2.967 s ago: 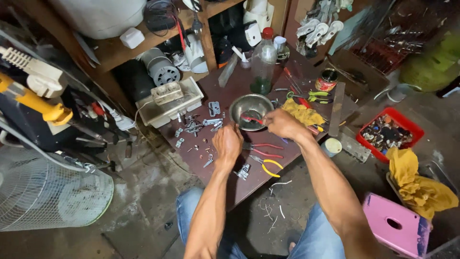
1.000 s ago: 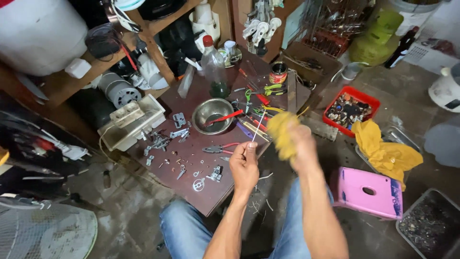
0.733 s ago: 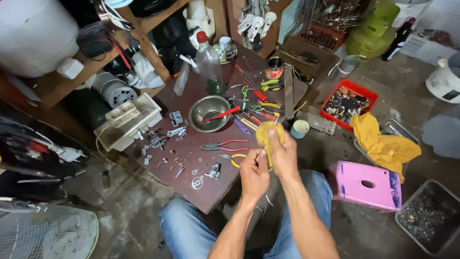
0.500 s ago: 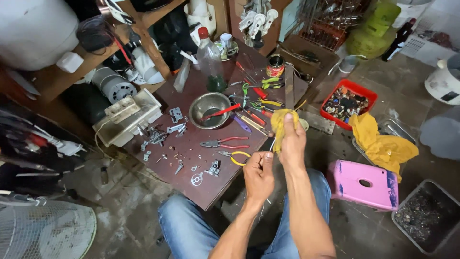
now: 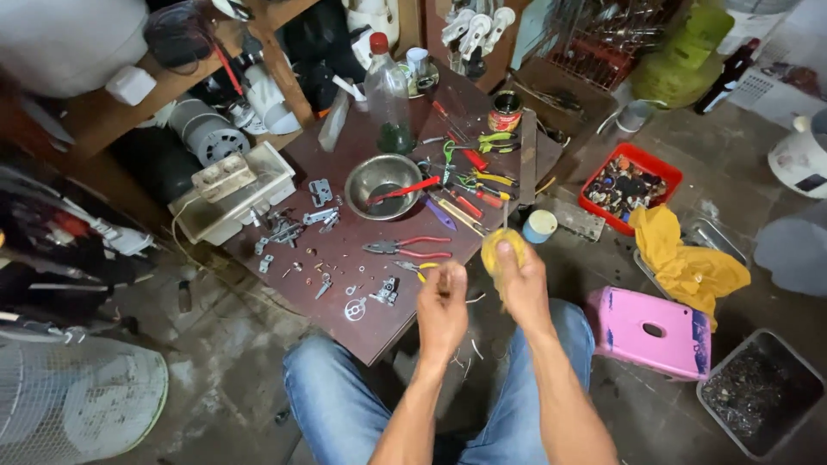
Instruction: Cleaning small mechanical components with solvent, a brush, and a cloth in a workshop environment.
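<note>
Plainly, the small part pinched in the left hand [image 5: 442,303] could slip and vanish among the wire scraps on the floor, since both hands work past the edge of the table [image 5: 362,258]. The right hand [image 5: 522,280] has its grip closed on a crumpled yellow cloth [image 5: 498,251], soft and bunched; the part is too small to identify.

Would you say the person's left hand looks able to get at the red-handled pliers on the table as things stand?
Probably yes. The left hand is closed around some small item, just short of the red-handled pliers, which lie flat on the brown table with nothing between them. It would likely need to free its fingers first.
</note>
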